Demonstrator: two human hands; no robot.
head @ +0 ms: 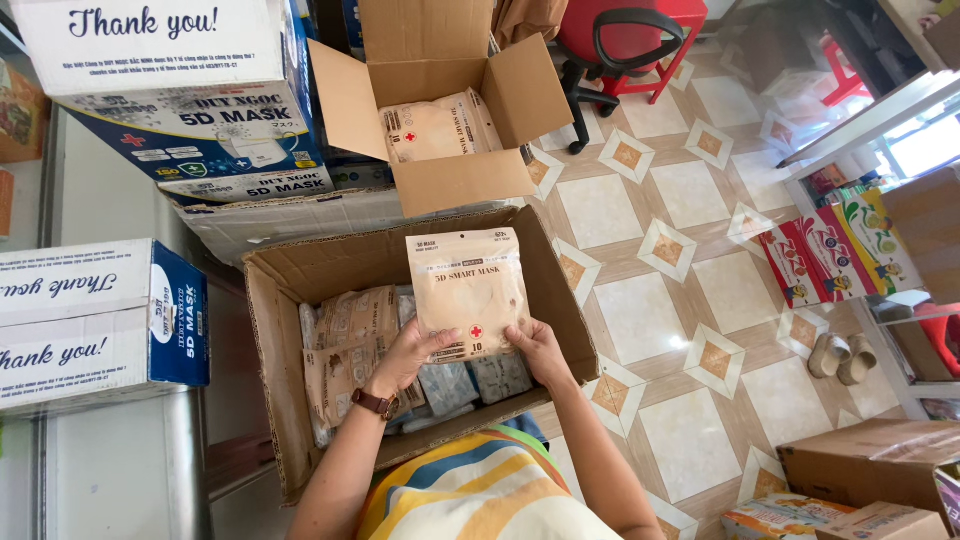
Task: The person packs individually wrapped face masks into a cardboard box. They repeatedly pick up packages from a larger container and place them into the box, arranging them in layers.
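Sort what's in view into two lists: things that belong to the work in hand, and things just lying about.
In hand:
left hand and right hand, both gripping the beige mask packet
large open cardboard box beneath it, with more mask packets inside

Lying about:
smaller open box beyond it
blue-and-white cartons
red chair
pair of sandals
colourful boxes on the shelf

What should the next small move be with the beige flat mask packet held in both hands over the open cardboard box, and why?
Probably lower the beige flat mask packet onto the stacked packets in the open cardboard box. Both the left hand and right hand grip its bottom edge just above them.
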